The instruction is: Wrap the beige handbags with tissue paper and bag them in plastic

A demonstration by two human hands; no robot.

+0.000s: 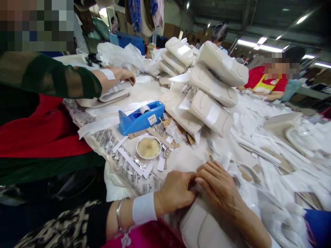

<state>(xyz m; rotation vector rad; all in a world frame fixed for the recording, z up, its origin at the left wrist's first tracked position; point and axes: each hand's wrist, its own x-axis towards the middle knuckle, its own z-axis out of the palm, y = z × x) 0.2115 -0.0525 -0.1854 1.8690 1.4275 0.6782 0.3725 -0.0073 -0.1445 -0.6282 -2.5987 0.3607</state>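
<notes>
A beige handbag point(207, 224) lies in front of me at the lower edge of the view, its near part cut off. At its far end, my left hand point(177, 193) is closed, with curled fingertips against the bag. My right hand point(219, 186) bends over the same end, its fingers wrapped down and its thumb close to the left fingertips. Both sets of fingertips meet there, and exactly what they pinch is hidden. A white band point(144, 208) circles my left wrist beside a metal bangle point(119, 215).
Beyond my hands stand a blue tape dispenser point(141, 117), a round tub of yellowish paste point(149, 148) and loose tags point(173, 132). Stacked beige bags point(212, 86) rise behind. White wrapping point(279, 155) covers the right. At left, a co-worker's hand point(124, 74) reaches over another bag.
</notes>
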